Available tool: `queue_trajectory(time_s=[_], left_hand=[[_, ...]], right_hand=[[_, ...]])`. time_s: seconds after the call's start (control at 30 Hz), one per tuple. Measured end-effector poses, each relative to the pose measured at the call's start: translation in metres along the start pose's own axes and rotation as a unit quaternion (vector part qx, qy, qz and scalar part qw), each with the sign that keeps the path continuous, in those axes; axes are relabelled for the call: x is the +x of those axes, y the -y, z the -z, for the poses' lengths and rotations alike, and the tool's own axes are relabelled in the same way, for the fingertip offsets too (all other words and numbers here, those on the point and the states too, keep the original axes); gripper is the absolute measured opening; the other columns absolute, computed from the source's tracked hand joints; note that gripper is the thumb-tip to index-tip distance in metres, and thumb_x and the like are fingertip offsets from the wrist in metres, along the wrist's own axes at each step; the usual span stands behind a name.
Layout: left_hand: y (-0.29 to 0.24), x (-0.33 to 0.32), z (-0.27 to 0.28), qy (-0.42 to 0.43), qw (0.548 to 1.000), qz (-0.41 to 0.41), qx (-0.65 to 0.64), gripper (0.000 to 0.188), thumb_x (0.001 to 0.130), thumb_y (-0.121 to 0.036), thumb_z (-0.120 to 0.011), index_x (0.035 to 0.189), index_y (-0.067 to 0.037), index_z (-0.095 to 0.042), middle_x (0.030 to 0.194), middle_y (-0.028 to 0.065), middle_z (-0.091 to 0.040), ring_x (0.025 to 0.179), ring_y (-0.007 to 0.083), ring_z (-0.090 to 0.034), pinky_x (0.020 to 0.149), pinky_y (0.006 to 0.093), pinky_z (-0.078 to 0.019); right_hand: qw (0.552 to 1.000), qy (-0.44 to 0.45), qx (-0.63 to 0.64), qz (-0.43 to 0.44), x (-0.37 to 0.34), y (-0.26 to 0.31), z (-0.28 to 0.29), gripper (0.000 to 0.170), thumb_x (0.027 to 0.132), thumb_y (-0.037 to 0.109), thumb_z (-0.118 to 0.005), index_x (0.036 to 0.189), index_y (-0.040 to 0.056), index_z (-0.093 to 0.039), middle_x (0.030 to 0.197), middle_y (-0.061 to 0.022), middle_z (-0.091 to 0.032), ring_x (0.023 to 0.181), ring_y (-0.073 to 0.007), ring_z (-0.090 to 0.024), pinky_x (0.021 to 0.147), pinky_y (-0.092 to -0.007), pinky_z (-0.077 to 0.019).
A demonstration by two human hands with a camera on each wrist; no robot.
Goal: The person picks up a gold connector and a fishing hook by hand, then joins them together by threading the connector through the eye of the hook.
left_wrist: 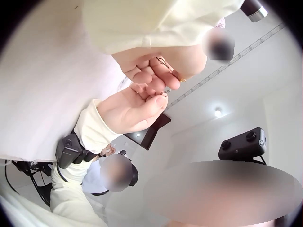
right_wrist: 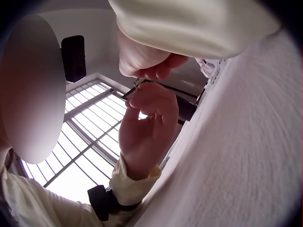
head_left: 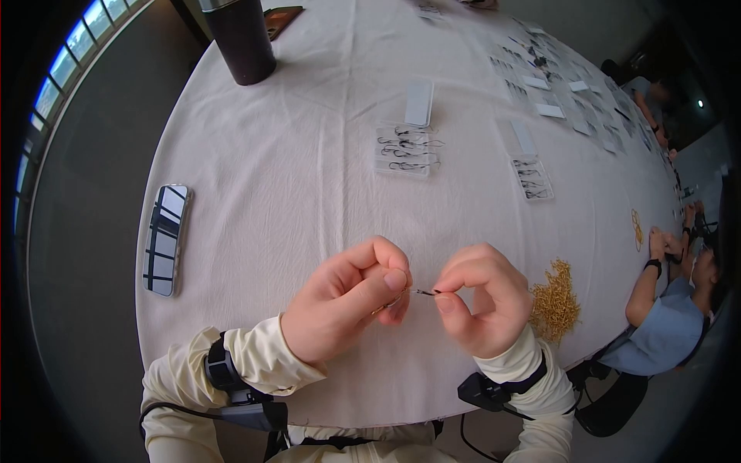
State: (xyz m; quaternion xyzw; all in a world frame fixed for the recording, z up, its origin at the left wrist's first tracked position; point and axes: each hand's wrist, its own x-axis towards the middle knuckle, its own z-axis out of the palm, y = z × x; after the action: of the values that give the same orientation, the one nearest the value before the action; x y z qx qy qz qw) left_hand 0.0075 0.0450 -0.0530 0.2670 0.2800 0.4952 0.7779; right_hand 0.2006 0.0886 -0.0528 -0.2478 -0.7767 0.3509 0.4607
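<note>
My left hand pinches a tiny gold-coloured piece between thumb and fingers. A thin dark loop shows against that palm. Just to the right, my right hand pinches a small dark piece with a silvery end between thumb and index finger, pointing at the left fingertips. The hands nearly meet above the white cloth; the right wrist view shows the small metal bit between them. Fingers hide most of both pieces, so I cannot tell whether they are joined.
A pile of small gold pieces lies right of my right hand. Ahead stand clear boxes of dark looped pieces. A phone lies at the left edge, a dark tumbler farther back. Another person sits at the right.
</note>
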Motion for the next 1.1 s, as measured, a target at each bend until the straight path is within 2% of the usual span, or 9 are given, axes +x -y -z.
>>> queue_trajectory(time_s=[0.13, 0.23, 0.37, 0.67, 0.77, 0.83, 0.87, 0.93, 1.1], left_hand=[[0.000, -0.005, -0.002, -0.048, 0.986, -0.049, 0.154, 0.008, 0.101, -0.012, -0.054, 0.098, -0.005, -0.052, 0.081, 0.0006, -0.056, 0.070, 0.0091, -0.052, 0.065, 0.0261, -0.0436], [0.002, -0.005, -0.001, -0.061, 0.980, -0.056, 0.182, 0.009, 0.102, -0.012, -0.055, 0.098, -0.004, -0.053, 0.083, 0.0014, -0.057, 0.072, 0.0095, -0.055, 0.065, 0.0243, -0.0446], [0.002, -0.003, 0.000, -0.065, 0.977, -0.073, 0.187, 0.009, 0.102, -0.012, -0.054, 0.097, -0.004, -0.053, 0.083, 0.0015, -0.057, 0.073, 0.0097, -0.056, 0.066, 0.0250, -0.0453], [0.003, -0.002, 0.008, -0.042, 0.989, -0.063, 0.128, 0.010, 0.102, -0.014, -0.051, 0.100, -0.005, -0.053, 0.089, 0.0053, -0.063, 0.081, 0.0125, -0.060, 0.074, 0.0288, -0.0482], [0.003, -0.001, 0.008, -0.038, 0.991, -0.056, 0.119, 0.008, 0.102, -0.013, -0.051, 0.101, -0.005, -0.054, 0.100, 0.0074, -0.065, 0.091, 0.0137, -0.061, 0.081, 0.0293, -0.0482], [0.006, 0.001, 0.008, -0.055, 0.978, -0.102, 0.172, 0.006, 0.100, -0.012, -0.054, 0.101, -0.006, -0.056, 0.117, 0.0096, -0.062, 0.104, 0.0138, -0.058, 0.089, 0.0307, -0.0464], [0.005, 0.001, 0.008, -0.055, 0.978, -0.102, 0.172, 0.006, 0.100, -0.012, -0.054, 0.101, -0.006, -0.056, 0.117, 0.0096, -0.062, 0.104, 0.0138, -0.058, 0.089, 0.0307, -0.0464], [0.005, 0.000, 0.009, -0.048, 0.979, -0.096, 0.175, 0.006, 0.097, -0.011, -0.058, 0.100, -0.007, -0.060, 0.129, 0.0095, -0.056, 0.113, 0.0129, -0.052, 0.095, 0.0316, -0.0428], [0.004, -0.001, 0.009, -0.051, 0.978, -0.094, 0.179, 0.005, 0.095, -0.010, -0.059, 0.098, -0.007, -0.062, 0.132, 0.0088, -0.054, 0.114, 0.0126, -0.051, 0.098, 0.0317, -0.0404]], right_hand=[[0.999, 0.004, -0.007, -0.034, 0.000, -0.002, -0.001, 0.012, 0.080, -0.005, -0.069, 0.087, 0.0018, -0.062, 0.080, -0.0069, -0.063, 0.067, -0.0157, -0.059, 0.061, -0.0273, -0.0480], [0.998, 0.010, 0.012, -0.056, 0.000, -0.002, -0.003, 0.009, 0.083, -0.002, -0.068, 0.087, 0.0018, -0.060, 0.081, -0.0063, -0.062, 0.068, -0.0150, -0.056, 0.062, -0.0272, -0.0470], [0.991, 0.014, 0.054, -0.120, -0.002, -0.002, -0.004, 0.008, 0.087, 0.000, -0.065, 0.086, 0.0020, -0.057, 0.081, -0.0053, -0.060, 0.070, -0.0142, -0.054, 0.064, -0.0272, -0.0454], [0.991, 0.023, 0.052, -0.118, -0.001, -0.005, -0.001, 0.009, 0.086, -0.002, -0.064, 0.086, 0.0019, -0.056, 0.080, -0.0047, -0.058, 0.070, -0.0133, -0.052, 0.064, -0.0270, -0.0448], [0.992, 0.030, 0.050, -0.111, 0.000, -0.006, 0.001, 0.009, 0.083, -0.003, -0.064, 0.085, 0.0019, -0.056, 0.080, -0.0049, -0.058, 0.069, -0.0136, -0.053, 0.064, -0.0272, -0.0453], [0.993, 0.034, 0.043, -0.105, 0.001, -0.005, 0.002, 0.009, 0.083, -0.003, -0.064, 0.085, 0.0018, -0.056, 0.080, -0.0050, -0.058, 0.069, -0.0139, -0.054, 0.064, -0.0272, -0.0456], [0.994, 0.038, 0.035, -0.100, 0.002, -0.005, 0.003, 0.009, 0.082, -0.003, -0.064, 0.084, 0.0017, -0.056, 0.079, -0.0051, -0.058, 0.069, -0.0142, -0.055, 0.064, -0.0273, -0.0459], [0.994, 0.043, 0.030, -0.096, 0.003, -0.005, 0.004, 0.010, 0.081, -0.004, -0.064, 0.084, 0.0018, -0.057, 0.079, -0.0051, -0.058, 0.069, -0.0144, -0.055, 0.064, -0.0274, -0.0461], [0.994, 0.054, 0.022, -0.093, 0.004, -0.004, 0.006, 0.010, 0.080, -0.004, -0.064, 0.084, 0.0022, -0.057, 0.079, -0.0051, -0.059, 0.069, -0.0146, -0.056, 0.064, -0.0276, -0.0462]])
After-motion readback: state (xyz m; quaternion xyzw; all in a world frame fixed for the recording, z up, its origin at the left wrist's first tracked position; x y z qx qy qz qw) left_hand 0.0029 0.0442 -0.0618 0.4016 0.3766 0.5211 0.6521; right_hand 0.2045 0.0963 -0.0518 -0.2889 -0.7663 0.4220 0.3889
